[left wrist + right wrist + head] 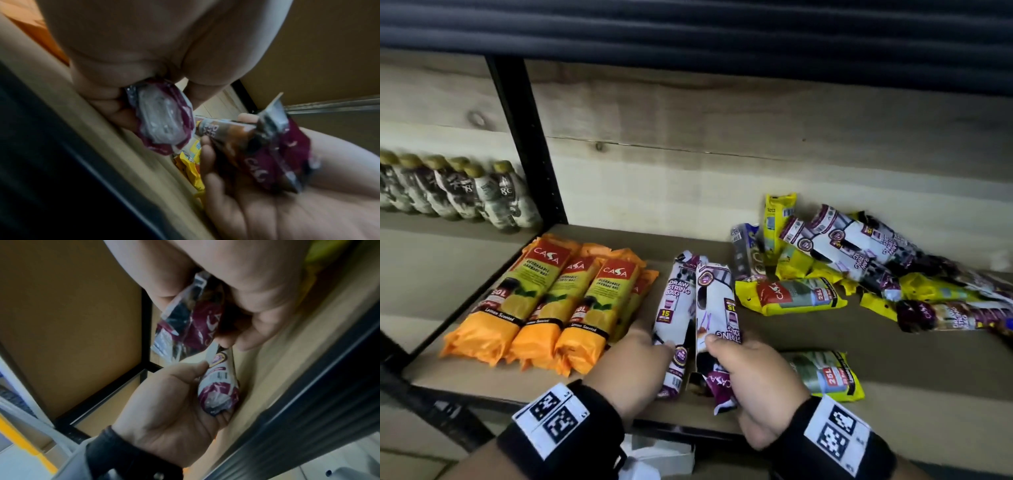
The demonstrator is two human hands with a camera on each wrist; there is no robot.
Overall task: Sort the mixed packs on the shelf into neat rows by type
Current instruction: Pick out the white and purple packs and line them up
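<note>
I saw both hands bare. The left hand point(631, 368) and right hand point(760, 383) each wore a black wristband point(565, 431) carrying a white tag printed with two black square-pattern markers point(837, 433).

a row of bottles point(460, 192) with gold caps stands in the neighbouring bay to the left, behind a black upright post point(527, 144). pale wood panelling point(722, 130) backs the bays. something white point(661, 459) lies below the front edge.
</note>
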